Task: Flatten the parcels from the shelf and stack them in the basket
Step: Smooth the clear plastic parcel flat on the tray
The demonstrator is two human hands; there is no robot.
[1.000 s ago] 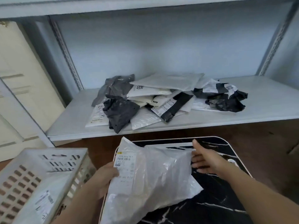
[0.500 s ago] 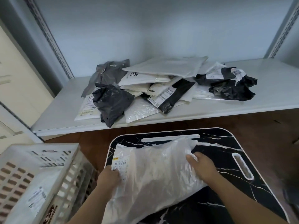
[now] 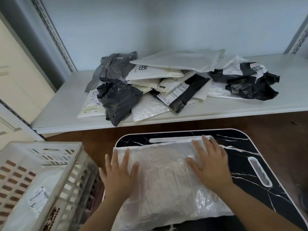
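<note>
Hands (image 3: 119,176) (image 3: 209,165) press white parcel (image 3: 164,180) flat, inside tray (image 3: 240,144) edges.

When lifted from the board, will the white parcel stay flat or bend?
The white parcel would likely sag: its thin film is wrinkled. It looks soft and light, flattened under both hands. The glossy film may slip on the board.

The white parcel (image 3: 166,179), held up crumpled a second ago, now lies spread on the black marbled table (image 3: 246,147). The left hand (image 3: 119,175) has let go of its labelled edge and presses flat, fingers straight; the right hand (image 3: 209,165), gripping half a second ago, likewise presses palm-down.
</note>
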